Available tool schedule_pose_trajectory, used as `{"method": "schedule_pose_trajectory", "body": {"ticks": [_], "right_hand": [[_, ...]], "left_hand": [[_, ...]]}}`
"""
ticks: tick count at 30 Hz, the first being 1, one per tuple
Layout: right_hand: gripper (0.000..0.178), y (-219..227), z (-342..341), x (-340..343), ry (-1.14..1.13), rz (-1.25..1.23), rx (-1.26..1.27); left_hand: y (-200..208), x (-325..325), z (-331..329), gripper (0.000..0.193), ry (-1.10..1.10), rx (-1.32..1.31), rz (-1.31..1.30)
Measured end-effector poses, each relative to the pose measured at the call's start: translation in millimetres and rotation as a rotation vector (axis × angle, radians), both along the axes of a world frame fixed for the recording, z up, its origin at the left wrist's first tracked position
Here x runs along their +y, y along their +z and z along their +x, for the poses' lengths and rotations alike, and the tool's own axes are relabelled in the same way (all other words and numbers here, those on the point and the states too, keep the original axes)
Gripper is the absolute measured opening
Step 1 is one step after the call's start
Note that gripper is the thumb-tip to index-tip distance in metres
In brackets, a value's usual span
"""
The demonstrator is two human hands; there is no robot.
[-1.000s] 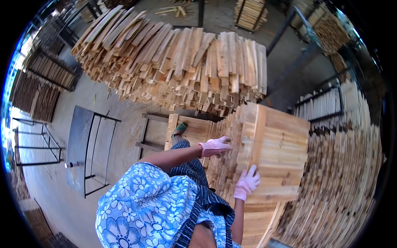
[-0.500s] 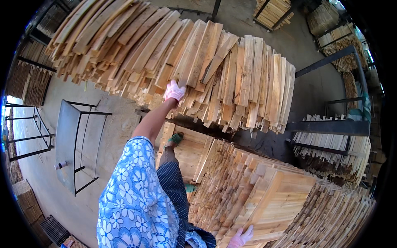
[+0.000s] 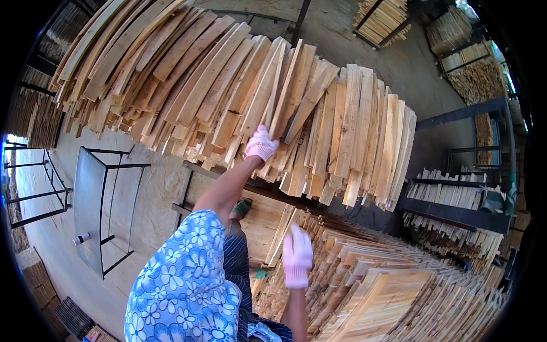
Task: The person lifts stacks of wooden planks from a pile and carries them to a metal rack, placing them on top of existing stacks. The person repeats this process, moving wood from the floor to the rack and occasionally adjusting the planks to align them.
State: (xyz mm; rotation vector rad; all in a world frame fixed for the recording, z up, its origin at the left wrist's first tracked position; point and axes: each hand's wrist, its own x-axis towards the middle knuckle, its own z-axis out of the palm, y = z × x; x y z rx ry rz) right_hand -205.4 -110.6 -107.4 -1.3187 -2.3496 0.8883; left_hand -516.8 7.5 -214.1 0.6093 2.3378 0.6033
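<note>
A wide pile of rough wooden planks [image 3: 219,85] lies across the far side, its near ends turned toward me. My left hand [image 3: 262,143], in a pale pink glove, is closed around the near end of a wooden plank [image 3: 263,102] on top of this pile. Its fingertips are partly hidden. Nearer to me, my right hand [image 3: 297,259], also gloved, is raised and slightly blurred, with fingers stretched forward and nothing visible in it. Below and beside it stands a neat stack of boards [image 3: 342,268], with a broad pale panel [image 3: 379,305] at its near right.
A metal-topped table [image 3: 88,211] stands on the left, a small bottle [image 3: 81,239] on it. Dark metal frames [image 3: 456,211] and more stacked wood [image 3: 450,194] are to the right. My sandaled foot [image 3: 242,208] is below, between the pile and the stack.
My right hand has left the pale panel and moved up and forward. My left hand has shifted right along the pile's near ends, where a plank now sits more tilted.
</note>
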Motion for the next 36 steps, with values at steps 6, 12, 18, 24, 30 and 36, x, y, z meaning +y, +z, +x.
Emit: {"method": "schedule_pose_trajectory", "body": {"ticks": [6,12,18,24,30,36], "right_hand": [[0.094,-58.7,-143.1,121.8,-0.017,-0.657,0.235],[0.101,-63.1,-81.1,58.0,-0.120,-0.956,0.069],[0.106,-4.7,-14.9,-25.2,-0.249,-0.708,-0.173],[0.110,71.4,50.1,-59.8,-0.522,-0.542,-0.095],[0.100,163.2,166.3,-60.8,-0.721,-0.305,0.069],[0.083,165.8,363.9,-56.5,-0.800,-0.074,-0.316]], "left_hand": [[77.9,-107.6,120.5,0.075,0.030,-0.441,-0.058],[11.8,-171.9,63.0,0.044,-0.851,-0.272,0.150],[-77.4,-110.5,-36.6,0.103,0.148,-0.199,-0.130],[-59.3,-111.3,-80.5,0.087,-0.094,-0.436,-0.077],[85.8,-131.7,-62.9,0.028,0.282,-1.157,0.509],[159.6,-216.7,41.1,0.032,0.325,-1.153,0.565]]}}
